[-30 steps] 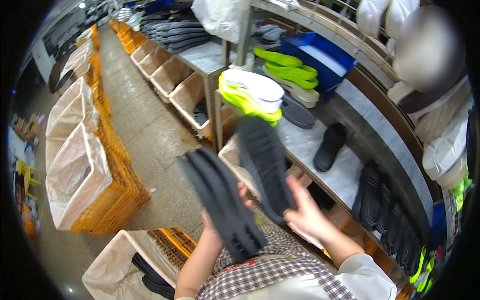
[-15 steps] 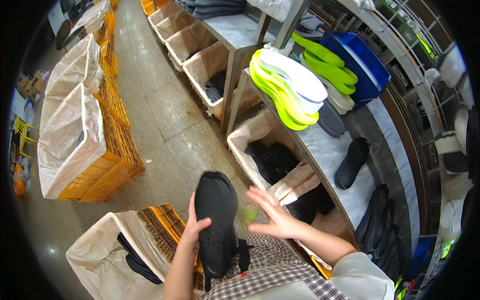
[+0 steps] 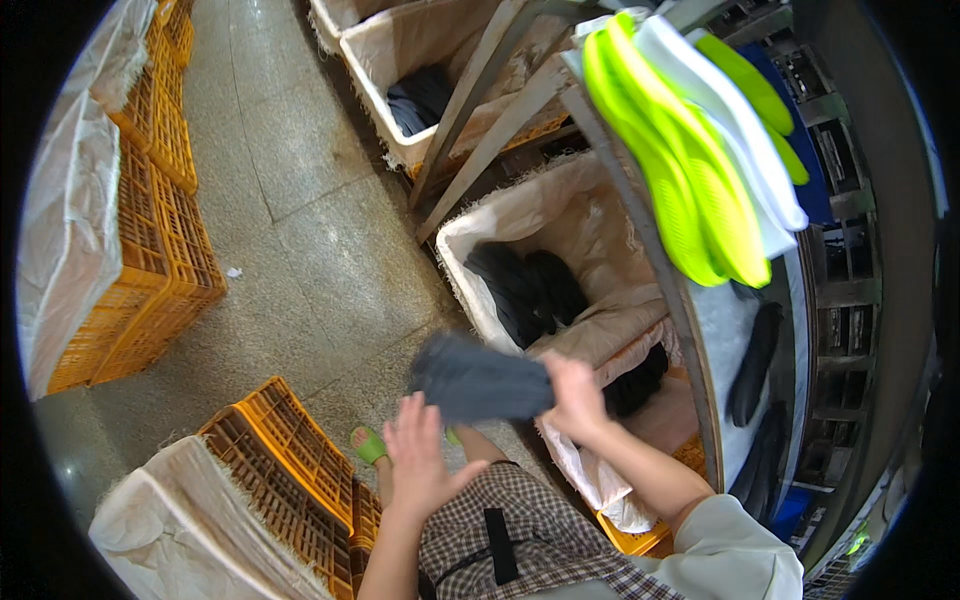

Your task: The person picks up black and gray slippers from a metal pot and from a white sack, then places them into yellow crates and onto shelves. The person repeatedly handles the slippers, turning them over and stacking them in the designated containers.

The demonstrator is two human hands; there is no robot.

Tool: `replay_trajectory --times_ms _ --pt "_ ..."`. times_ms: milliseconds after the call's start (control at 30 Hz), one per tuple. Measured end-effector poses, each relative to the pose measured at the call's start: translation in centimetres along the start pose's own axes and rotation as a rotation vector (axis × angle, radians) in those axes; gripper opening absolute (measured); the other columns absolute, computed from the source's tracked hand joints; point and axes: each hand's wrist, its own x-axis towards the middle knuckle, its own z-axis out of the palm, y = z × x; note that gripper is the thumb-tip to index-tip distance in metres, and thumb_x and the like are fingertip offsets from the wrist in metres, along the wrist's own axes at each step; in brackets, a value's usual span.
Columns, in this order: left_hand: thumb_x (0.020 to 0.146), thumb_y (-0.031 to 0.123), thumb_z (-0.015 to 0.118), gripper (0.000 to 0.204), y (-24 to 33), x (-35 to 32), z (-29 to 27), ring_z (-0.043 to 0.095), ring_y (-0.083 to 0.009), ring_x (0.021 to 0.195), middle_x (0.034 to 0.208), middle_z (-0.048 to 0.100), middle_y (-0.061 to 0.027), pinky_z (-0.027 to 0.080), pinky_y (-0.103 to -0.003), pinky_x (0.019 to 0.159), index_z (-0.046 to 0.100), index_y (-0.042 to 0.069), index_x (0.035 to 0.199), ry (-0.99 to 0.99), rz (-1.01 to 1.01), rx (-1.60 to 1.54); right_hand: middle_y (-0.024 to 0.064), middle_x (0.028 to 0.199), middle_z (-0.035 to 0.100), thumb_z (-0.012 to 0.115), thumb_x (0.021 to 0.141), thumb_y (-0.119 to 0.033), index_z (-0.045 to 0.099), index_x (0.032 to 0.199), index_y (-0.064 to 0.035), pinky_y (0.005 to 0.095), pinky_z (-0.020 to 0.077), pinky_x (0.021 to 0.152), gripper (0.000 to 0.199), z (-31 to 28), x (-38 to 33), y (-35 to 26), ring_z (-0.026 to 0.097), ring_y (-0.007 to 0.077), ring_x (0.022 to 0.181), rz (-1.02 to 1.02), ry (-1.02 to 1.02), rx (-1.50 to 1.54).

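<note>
My right hand (image 3: 577, 392) grips a dark grey shoe sole (image 3: 478, 380), blurred by motion, held flat above my lap. Just below and left of the sole, my left hand (image 3: 423, 458) has its fingers spread and holds nothing. In front of the hands stands a cloth-lined bin (image 3: 590, 240) with several black soles (image 3: 527, 290) lying inside. On the metal bench (image 3: 720, 330) to the right sits a stack of neon green and white soles (image 3: 700, 150).
Orange plastic crates with white liners stand at the left (image 3: 130, 250) and at the lower left (image 3: 270, 470). More lined bins (image 3: 420, 60) run under the bench at the top. Black soles (image 3: 755, 355) lie on the bench. A green sandal (image 3: 368, 443) shows on the concrete floor.
The view has tipped further down. The sole went from upright between both hands to flat in my right hand alone, and my left hand let go and opened.
</note>
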Motion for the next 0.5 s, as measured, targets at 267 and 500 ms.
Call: replay_trajectory --times_ms 267,500 --pt "0.081 0.015 0.066 0.068 -13.1 -6.3 12.7 0.037 -0.0369 0.124 0.130 0.042 -0.0235 0.031 -0.046 0.103 0.031 -0.003 0.136 -0.186 -0.846 -0.153 0.0208 0.134 0.041 0.078 0.069 -0.017 0.034 0.136 -0.0029 0.0479 0.0322 0.104 0.081 11.6 11.5 29.1 0.038 0.0378 0.125 0.744 0.445 -0.228" --pt "0.087 0.006 0.058 0.060 -17.8 -10.1 22.6 0.043 -0.0311 0.122 0.132 0.041 -0.0205 0.035 -0.040 0.102 0.028 0.003 0.139 -0.206 -1.302 -0.308 0.0203 0.133 0.042 0.075 0.074 -0.020 0.029 0.140 -0.0028 0.0484 0.0377 0.099 0.082 22.1 20.3 44.5 0.040 0.0368 0.121 0.676 0.245 -0.651"
